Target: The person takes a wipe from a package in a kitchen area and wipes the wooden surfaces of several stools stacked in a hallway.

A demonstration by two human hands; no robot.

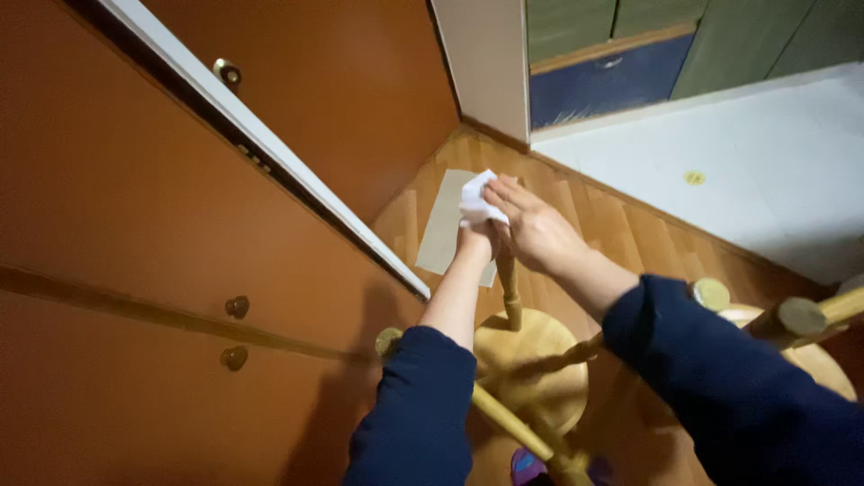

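Observation:
A light wooden stool (531, 360) stands upside down below me, its turned legs pointing up. My left hand (477, 236) is closed around the top of one leg (510, 288). A crumpled white cloth (478, 200) sits on that leg's end, and my right hand (531, 229) presses the cloth there with curled fingers. Both arms wear dark blue sleeves (423, 405). The tip of the leg is hidden under the cloth and hands.
Brown wooden doors (135, 234) with round knobs fill the left, with a white door edge (270, 153) between them. A pale mat (445, 225) lies on the wood floor. A white raised floor (747, 153) and a blue drawer (603, 81) are at the back right. Other leg ends (801, 317) stick up at right.

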